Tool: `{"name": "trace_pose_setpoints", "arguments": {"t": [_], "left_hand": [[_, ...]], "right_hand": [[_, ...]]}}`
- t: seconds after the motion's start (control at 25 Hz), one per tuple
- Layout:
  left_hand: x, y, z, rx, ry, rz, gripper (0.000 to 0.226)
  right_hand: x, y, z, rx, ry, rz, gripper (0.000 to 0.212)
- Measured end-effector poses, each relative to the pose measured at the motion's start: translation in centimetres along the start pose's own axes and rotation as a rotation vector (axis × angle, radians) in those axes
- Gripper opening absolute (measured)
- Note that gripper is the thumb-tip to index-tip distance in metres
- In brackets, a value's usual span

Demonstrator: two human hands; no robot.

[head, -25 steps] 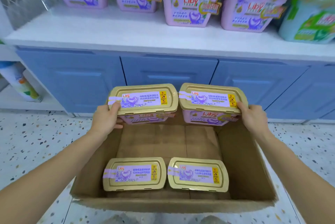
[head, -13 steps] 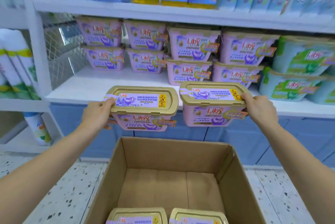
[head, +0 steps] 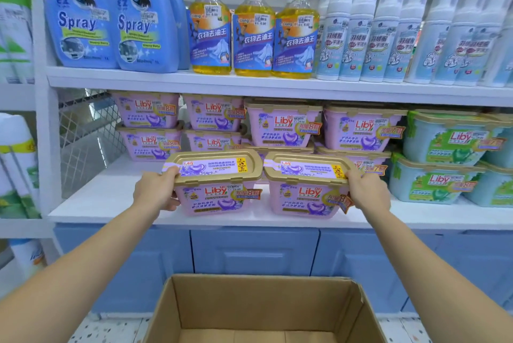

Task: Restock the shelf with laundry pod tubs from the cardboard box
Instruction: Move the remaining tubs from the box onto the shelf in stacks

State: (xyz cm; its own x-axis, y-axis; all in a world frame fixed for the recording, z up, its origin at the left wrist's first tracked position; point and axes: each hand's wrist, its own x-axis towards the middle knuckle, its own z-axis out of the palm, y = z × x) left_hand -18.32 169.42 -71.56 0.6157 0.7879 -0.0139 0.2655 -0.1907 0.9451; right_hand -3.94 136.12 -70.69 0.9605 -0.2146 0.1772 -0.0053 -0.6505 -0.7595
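Note:
Two pink laundry pod tubs with gold lids sit side by side at the front of the white shelf (head: 111, 198). My left hand (head: 155, 191) grips the left end of the left tub (head: 216, 184). My right hand (head: 367, 192) grips the right end of the right tub (head: 308, 187). Both tubs' bases look level with the shelf surface; whether they rest on it I cannot tell. The open cardboard box (head: 261, 312) stands on the floor below, its contents out of view.
Stacked pink tubs (head: 283, 126) fill the back of the same shelf, and green tubs (head: 449, 142) stand at the right. A wire mesh panel (head: 88, 137) closes the shelf's left side. Blue spray bottles (head: 80, 23), yellow bottles and white foam bottles stand on the shelf above. Blue cabinet doors (head: 252, 251) are below.
Both hands have lifted the two tubs out of the box, up and forward to the front of the shelf. The view has tilted up, so the box's remaining tubs are out of sight.

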Motion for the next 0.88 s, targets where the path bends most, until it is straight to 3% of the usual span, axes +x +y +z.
{"name": "trace_pose_setpoints", "arguments": {"t": [0.12,0.24,0.44,0.6,0.68,0.88], "left_hand": [[1.0,-0.2,0.8,0.042,0.033,-0.004,0.045],[1.3,-0.3,1.3,0.041,0.053,0.015,0.049],[0.4,-2.3,2.5,0.13,0.055,0.147,0.065],[-0.9,-4.4,4.0,0.238,0.001,0.285,0.048],[-1.2,-4.6,4.4,0.253,-0.019,0.316,0.049],[0.1,-4.8,4.8,0.317,0.021,0.341,0.048]], "right_hand": [[0.2,0.4,0.7,0.054,-0.02,0.011,0.056],[1.0,1.2,0.9,0.113,-0.046,-0.011,0.063],[0.5,2.7,1.8,0.099,-0.029,-0.224,0.068],[-0.2,5.2,3.3,0.149,-0.108,-0.354,0.063],[-0.1,6.0,4.1,0.13,-0.161,-0.361,0.054],[-0.1,6.0,5.2,0.138,-0.093,-0.366,0.057]]}}
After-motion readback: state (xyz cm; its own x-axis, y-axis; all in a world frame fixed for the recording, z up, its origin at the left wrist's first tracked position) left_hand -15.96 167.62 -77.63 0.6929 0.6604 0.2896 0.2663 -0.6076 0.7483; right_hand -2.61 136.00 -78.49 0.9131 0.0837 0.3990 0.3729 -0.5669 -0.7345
